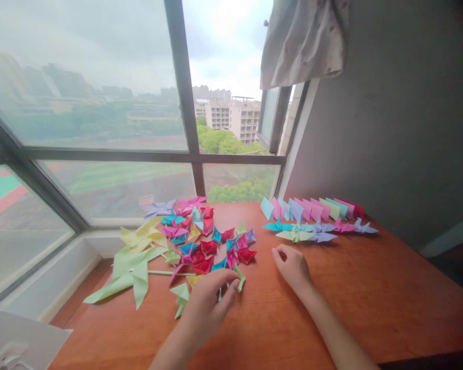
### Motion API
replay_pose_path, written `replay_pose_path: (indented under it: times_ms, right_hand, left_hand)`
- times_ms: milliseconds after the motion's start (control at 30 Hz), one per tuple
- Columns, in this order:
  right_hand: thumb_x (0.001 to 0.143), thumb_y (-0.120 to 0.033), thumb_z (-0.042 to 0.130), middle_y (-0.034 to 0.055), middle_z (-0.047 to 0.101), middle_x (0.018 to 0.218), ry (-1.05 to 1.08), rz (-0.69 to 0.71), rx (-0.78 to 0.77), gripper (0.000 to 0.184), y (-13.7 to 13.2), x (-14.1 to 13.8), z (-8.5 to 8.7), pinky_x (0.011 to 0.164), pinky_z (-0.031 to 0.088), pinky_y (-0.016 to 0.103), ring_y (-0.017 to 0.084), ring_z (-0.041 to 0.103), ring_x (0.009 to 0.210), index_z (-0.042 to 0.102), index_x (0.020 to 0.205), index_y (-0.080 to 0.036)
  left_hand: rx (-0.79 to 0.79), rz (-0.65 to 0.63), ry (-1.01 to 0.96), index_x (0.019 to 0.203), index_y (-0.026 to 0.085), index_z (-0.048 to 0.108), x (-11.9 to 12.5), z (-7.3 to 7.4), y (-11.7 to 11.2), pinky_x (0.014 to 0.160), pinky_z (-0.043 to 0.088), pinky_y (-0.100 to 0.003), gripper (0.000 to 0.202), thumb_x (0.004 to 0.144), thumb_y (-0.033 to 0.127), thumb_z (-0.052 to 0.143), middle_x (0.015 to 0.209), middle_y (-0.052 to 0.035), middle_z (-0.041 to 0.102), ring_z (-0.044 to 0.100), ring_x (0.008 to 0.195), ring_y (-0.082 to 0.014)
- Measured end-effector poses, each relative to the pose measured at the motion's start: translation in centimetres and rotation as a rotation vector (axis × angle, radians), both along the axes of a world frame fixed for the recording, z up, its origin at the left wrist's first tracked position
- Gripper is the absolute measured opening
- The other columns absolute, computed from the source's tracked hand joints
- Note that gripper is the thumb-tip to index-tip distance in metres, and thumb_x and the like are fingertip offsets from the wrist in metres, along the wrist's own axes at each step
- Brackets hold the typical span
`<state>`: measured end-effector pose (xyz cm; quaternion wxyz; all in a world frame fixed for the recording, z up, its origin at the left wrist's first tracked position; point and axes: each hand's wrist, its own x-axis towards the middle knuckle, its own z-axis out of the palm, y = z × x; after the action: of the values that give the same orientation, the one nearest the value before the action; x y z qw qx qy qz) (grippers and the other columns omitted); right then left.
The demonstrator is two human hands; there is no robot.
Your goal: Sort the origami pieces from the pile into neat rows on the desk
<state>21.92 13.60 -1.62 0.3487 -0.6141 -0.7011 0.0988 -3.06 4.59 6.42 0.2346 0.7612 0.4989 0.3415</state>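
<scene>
My left hand (pixel 206 300) reaches in over the near edge of a pile of small folded paper pieces. Its thumb and forefinger close on a light green origami piece (pixel 241 277), partly covered by the fingers. Under and beside that hand are another pale green folded piece (pixel 181 297) and a bit of yellow paper. To the right, my right hand (pixel 294 270) hangs low over the table with its fingers curled in; nothing shows in them. Several red, blue, pink and purple origami pieces (pixel 204 264) lie beyond my left hand.
Large paper pinwheels, one light green (pixel 129 272) and one yellow (pixel 143 235), lie at the left. At the back right, several paper cranes (pixel 297 236) sit before a row of standing folded papers (pixel 318 209). A window (pixel 119 190) borders the wooden table (pixel 351 298).
</scene>
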Motion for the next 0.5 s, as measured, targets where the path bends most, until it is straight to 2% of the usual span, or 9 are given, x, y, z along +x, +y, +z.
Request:
replay_pose_path:
  times_ms: [167, 233, 367, 433, 500]
  right_hand:
    - [0.091, -0.04, 0.045, 0.001, 0.063, 0.064, -0.007, 0.031, -0.004, 0.034, -0.2, 0.0, -1.1, 0.06, 0.034, 0.026, 0.016, 0.056, 0.061, 0.054, 0.064, -0.022]
    - [0.091, -0.04, 0.045, 0.0008, 0.062, 0.064, -0.005, 0.033, -0.004, 0.034, -0.2, 0.1, -1.1, 0.061, 0.034, 0.026, 0.016, 0.056, 0.061, 0.054, 0.064, -0.022]
    - [0.091, -0.041, 0.044, 0.0013, 0.063, 0.065, 0.0, 0.039, -0.003, 0.035, -0.1, 0.2, -1.1, 0.062, 0.036, 0.027, 0.016, 0.056, 0.061, 0.056, 0.065, -0.022]
    - [0.091, -0.042, 0.044, 0.0017, 0.063, 0.065, 0.001, 0.046, -0.004, 0.035, -0.1, 0.1, -1.0, 0.062, 0.036, 0.027, 0.016, 0.056, 0.061, 0.056, 0.065, -0.022]
    - [0.091, -0.043, 0.043, 0.0021, 0.063, 0.065, 0.0, 0.049, -0.005, 0.036, -0.1, 0.1, -1.0, 0.062, 0.036, 0.027, 0.016, 0.056, 0.061, 0.057, 0.065, -0.022]
  left_hand:
    - [0.094, 0.284, 0.218, 0.09, 0.022, 0.069, -6.3, 2.5, 5.5, 0.064, 0.044, -0.024, 0.026, 0.09, 0.037, 0.048, 0.079, -0.0005, 0.073, 0.064, 0.067, -0.0174]
    - [0.103, 0.476, 0.354, 0.088, 0.023, 0.07, -9.2, 2.8, 7.6, 0.064, 0.044, -0.026, 0.025, 0.087, 0.038, 0.05, 0.082, -0.0014, 0.074, 0.066, 0.072, -0.0203]
    - [0.018, 0.744, 0.553, 0.101, 0.022, 0.068, -13.8, 2.7, 10.4, 0.067, 0.044, -0.027, 0.03, 0.087, 0.037, 0.046, 0.097, -0.0065, 0.075, 0.068, 0.09, -0.0255]
    - [-0.017, 0.796, 0.588, 0.104, 0.018, 0.067, -15.1, 2.5, 11.1, 0.066, 0.044, -0.028, 0.034, 0.087, 0.039, 0.046, 0.098, -0.0108, 0.075, 0.068, 0.09, -0.0279]
    - [-0.052, 0.781, 0.612, 0.097, 0.017, 0.069, -15.7, 2.3, 11.5, 0.061, 0.042, -0.028, 0.034, 0.086, 0.041, 0.048, 0.09, -0.0119, 0.075, 0.069, 0.084, -0.0285]
